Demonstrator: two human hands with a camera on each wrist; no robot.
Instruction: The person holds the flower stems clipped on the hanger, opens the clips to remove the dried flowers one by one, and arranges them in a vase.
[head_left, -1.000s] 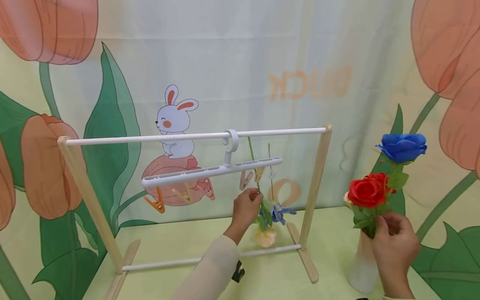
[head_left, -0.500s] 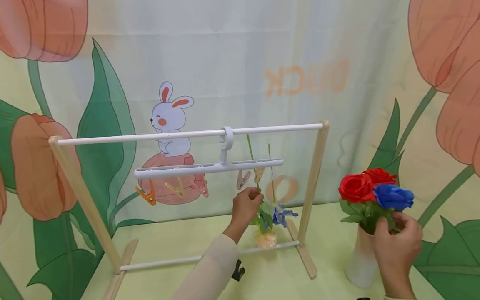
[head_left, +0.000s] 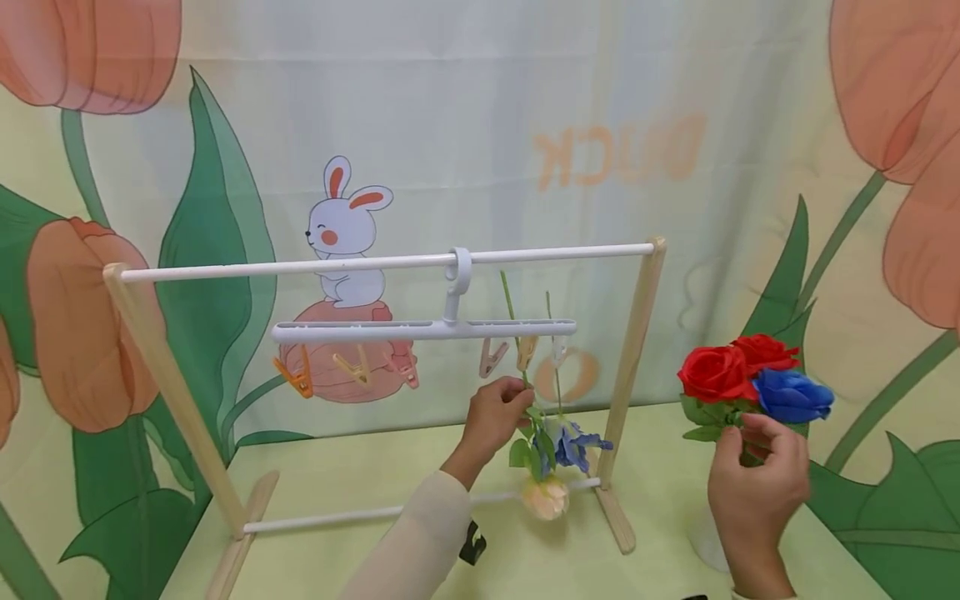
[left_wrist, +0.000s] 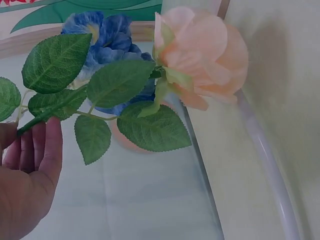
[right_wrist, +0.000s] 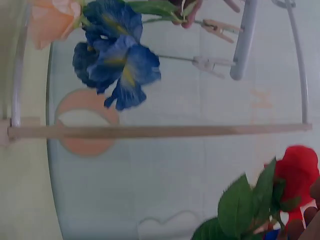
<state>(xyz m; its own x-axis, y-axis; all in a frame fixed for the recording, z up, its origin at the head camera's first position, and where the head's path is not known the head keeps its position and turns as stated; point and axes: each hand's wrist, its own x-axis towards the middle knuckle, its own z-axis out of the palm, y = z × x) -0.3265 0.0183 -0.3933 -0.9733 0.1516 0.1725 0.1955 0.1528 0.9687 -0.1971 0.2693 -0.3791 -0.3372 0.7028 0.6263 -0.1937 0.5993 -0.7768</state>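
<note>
A peach flower (head_left: 546,498) hangs bloom-down, its green stem running up past a yellow clothespin (head_left: 527,352) on a grey clip hanger (head_left: 375,332). My left hand (head_left: 491,421) pinches that stem just below the clothespin; in the left wrist view, thumb and fingers close on it. Beside it, a blue iris (head_left: 573,446) hangs upside down from a white clothespin (head_left: 559,350). My right hand (head_left: 761,496) is in front of the vase (head_left: 705,537), its fingers loosely bent below red roses (head_left: 716,373) and a blue rose (head_left: 795,394). The hand hides much of the vase.
The hanger hooks over the white top bar (head_left: 315,267) of a wooden rack (head_left: 633,358). Other clothespins dangle from it, including an orange one (head_left: 297,373) at the left. A patterned curtain (head_left: 465,150) stands behind the table (head_left: 337,462).
The blue rose came down into the vase beside the red roses. My right hand then let go and shifted left, toward me. The hanger swung level; my left hand kept its pinch.
</note>
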